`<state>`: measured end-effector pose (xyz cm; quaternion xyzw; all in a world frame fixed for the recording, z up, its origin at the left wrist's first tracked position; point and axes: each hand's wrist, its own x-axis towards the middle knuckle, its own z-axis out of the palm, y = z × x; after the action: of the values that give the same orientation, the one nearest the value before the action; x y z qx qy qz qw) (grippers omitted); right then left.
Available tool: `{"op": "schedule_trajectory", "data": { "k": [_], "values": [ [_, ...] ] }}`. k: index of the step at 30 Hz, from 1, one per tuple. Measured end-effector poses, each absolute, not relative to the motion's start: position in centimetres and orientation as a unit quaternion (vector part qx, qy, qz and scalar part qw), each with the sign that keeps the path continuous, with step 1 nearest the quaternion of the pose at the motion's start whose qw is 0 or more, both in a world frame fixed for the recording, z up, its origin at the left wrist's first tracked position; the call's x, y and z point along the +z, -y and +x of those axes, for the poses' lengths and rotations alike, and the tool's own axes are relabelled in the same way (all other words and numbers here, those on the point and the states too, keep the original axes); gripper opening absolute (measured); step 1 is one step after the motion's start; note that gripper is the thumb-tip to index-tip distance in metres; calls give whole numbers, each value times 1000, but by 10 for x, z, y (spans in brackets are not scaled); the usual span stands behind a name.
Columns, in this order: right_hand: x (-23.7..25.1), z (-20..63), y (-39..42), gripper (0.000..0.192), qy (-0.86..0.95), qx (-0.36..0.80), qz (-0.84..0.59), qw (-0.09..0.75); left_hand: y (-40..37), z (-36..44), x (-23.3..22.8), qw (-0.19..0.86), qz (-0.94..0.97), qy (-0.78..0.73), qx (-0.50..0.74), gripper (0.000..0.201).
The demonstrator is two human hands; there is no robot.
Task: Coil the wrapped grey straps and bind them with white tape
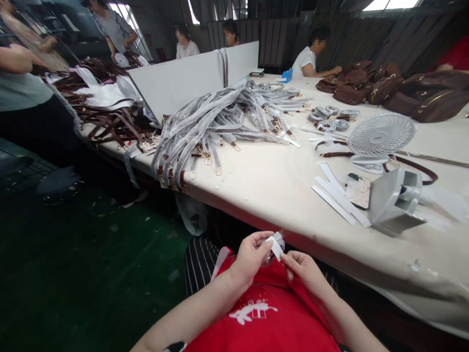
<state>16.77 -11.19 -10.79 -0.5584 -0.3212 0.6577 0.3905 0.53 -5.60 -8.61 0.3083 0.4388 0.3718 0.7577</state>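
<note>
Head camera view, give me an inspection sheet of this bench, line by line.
Surface: long cream-covered table, dotted with scraps.
Job's things: small white tape strip, pinched by both hands above the lap.
Clutter: heap of grey-wrapped straps with gold clasps, white desk fan, patterned phone, brown leather bags.
Grippers: left hand and right hand both closed on the strip.
Cables: nothing seen.
Surroundings: seated co-workers at the far end; dark green floor.

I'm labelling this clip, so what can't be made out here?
- Head view: white strip pinched by left hand and right hand; the fingers cover what it wraps.
- Grey box on the table: its purpose is unclear.
- Brown bags: too far for detail.
</note>
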Motion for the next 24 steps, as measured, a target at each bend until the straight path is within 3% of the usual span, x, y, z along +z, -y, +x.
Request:
{"op": "schedule_trajectory", "data": {
  "k": [4,13,16,20,24],
  "values": [
    [-113,163,116,49,315,684,-541,375,56,6,-84,754,320,-448,358,55],
    [-102,178,124,54,334,723,-523,304,50,5,-86,705,380,-492,340,37],
    [-80,192,121,50,455,582,-620,264,49,3,-90,713,361,-495,343,40],
    [-58,200,114,41,620,330,-640,312,51,1,-91,745,334,-469,337,48],
    [-59,189,104,62,700,404,-526,265,60,4,-88,811,314,-400,289,47]
  ]
}}
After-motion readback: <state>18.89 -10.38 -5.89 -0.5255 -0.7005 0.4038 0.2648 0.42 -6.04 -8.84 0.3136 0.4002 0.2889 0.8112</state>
